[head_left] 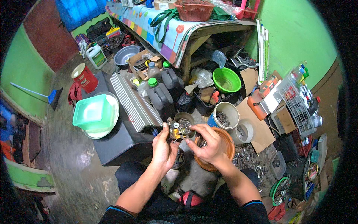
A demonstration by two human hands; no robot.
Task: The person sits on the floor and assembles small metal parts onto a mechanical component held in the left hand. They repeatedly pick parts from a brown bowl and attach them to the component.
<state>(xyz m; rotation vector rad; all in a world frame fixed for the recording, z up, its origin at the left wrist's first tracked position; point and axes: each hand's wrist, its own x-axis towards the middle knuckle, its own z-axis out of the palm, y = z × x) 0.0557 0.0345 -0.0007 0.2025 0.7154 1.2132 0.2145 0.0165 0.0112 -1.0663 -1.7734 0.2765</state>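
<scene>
A small metal mechanical part with a yellow piece on it is held up between my two hands; its exact kind is too small to tell. My left hand grips its left side with the thumb on top. The fingers of my right hand close in on its right side. Just behind it stands a round can of small metal pieces. An orange basin sits beneath my right hand and is partly covered by it. Below the held part, a round container shows between my forearms.
To the right stand a bucket of metal pieces and a whitish tub; loose hardware litters the floor. On the left, a green plastic tub rests on a black box. Dark jerrycans and a cloth-covered table lie beyond.
</scene>
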